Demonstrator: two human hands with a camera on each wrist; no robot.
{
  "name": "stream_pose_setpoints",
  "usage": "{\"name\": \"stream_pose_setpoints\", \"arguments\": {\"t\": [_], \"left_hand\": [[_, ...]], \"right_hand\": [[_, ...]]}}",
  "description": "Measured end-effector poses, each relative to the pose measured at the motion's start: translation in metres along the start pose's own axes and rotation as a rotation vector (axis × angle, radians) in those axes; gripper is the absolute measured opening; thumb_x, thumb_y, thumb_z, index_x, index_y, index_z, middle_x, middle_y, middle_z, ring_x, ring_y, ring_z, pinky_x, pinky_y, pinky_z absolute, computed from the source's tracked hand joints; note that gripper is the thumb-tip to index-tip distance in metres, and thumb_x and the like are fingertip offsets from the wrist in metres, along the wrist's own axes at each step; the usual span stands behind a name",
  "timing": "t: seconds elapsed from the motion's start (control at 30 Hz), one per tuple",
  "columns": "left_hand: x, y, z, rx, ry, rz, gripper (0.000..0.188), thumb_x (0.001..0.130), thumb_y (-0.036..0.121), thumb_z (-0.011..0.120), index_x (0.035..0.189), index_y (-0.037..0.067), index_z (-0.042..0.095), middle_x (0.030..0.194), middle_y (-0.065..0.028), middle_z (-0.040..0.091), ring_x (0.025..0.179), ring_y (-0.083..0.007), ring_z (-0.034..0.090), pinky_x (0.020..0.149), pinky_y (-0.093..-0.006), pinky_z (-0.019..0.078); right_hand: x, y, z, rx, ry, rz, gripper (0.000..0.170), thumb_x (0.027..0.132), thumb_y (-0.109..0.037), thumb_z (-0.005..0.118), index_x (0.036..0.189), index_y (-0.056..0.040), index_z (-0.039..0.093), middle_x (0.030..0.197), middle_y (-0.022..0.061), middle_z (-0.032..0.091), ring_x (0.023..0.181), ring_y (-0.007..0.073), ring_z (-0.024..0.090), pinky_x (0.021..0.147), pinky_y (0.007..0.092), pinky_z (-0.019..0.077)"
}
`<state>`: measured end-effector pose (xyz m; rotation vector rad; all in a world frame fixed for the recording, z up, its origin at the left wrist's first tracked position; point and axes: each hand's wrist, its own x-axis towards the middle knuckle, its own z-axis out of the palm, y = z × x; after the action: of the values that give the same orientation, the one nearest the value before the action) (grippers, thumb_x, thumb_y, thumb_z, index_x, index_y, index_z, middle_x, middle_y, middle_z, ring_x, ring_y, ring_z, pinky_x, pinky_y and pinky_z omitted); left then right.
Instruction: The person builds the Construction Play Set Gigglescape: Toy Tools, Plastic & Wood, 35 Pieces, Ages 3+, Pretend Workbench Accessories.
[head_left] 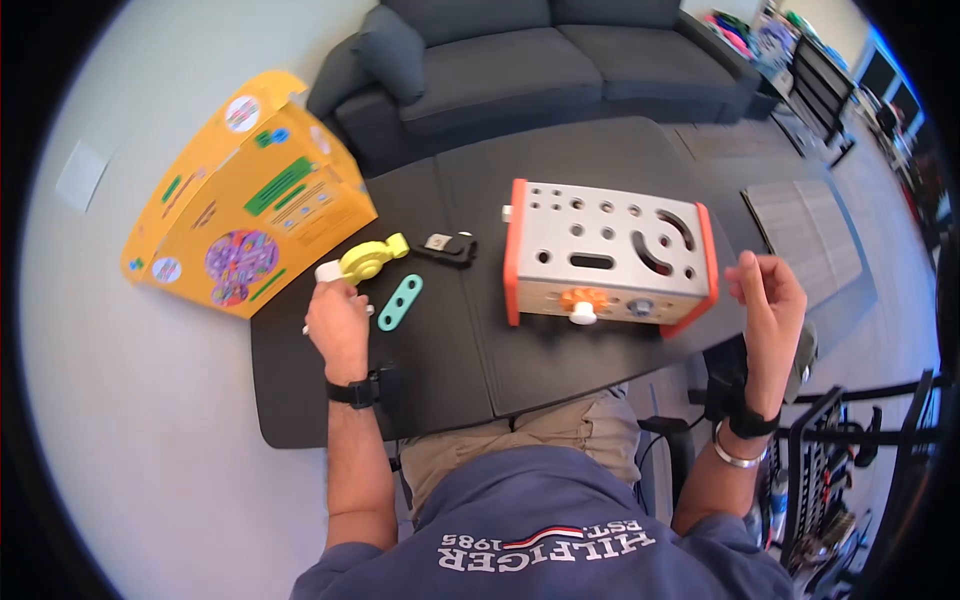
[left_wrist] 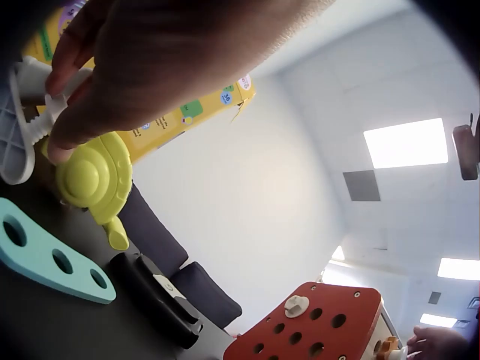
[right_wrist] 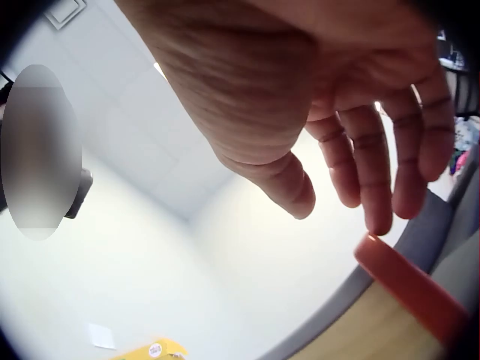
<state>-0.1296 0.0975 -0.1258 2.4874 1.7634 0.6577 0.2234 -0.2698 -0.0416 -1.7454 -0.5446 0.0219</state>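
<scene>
My left hand is at the table's left side, and in the left wrist view its thumb and finger pinch a white threaded screw. Beside it lie a yellow toy piece, a grey-white plastic part and a teal strip with three holes. A black-and-white item lies farther right. The wooden toy box with red end panels stands on the table, an orange gear on its front. My right hand hangs beside its right end, fingers loosely bent, holding nothing.
A large yellow carton stands at the table's left edge. Behind the dark table is a grey sofa. A black rack stands at the lower right, and a chair is at the far right.
</scene>
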Motion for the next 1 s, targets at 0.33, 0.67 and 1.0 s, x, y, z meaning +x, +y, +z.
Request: {"name": "stream_pose_setpoints", "arguments": {"t": [0.33,0.67,1.0], "left_hand": [[0.003,0.005,-0.004,0.057,0.063,0.094,0.014,0.086,0.010,0.087,0.093,0.005,0.076,0.100,-0.0128,0.074,0.090,-0.0372,0.075,0.082,-0.0501,0.0596],[-0.065,0.161,-0.106,-0.827,0.016,0.851,0.020,0.082,-0.001,0.093,0.094,0.005,0.078,0.101,-0.0082,0.075,0.086,-0.0240,0.076,0.075,-0.0337,0.0618],[-0.086,0.222,-0.093,-0.983,-0.143,1.078,0.026,0.082,0.000,0.094,0.103,0.003,0.080,0.108,-0.0107,0.077,0.100,-0.0264,0.079,0.085,-0.0365,0.0656]], "right_hand": [[-0.011,-0.016,-0.011,0.154,0.088,-0.169,0.025,0.111,-0.021,0.078,0.096,-0.0021,0.072,0.086,0.0014,0.075,0.082,0.0066,0.069,0.076,0.0231,0.0519],[-0.037,-0.045,0.033,-0.003,-0.367,-0.521,0.024,0.091,-0.013,0.093,0.109,-0.0045,0.080,0.097,0.0060,0.082,0.084,0.0184,0.074,0.069,0.0315,0.0587],[-0.043,-0.043,0.039,-0.033,-0.508,-0.465,0.047,0.086,0.008,0.082,0.132,-0.0032,0.075,0.106,0.0112,0.079,0.086,0.0250,0.074,0.075,0.0362,0.0617]]}}
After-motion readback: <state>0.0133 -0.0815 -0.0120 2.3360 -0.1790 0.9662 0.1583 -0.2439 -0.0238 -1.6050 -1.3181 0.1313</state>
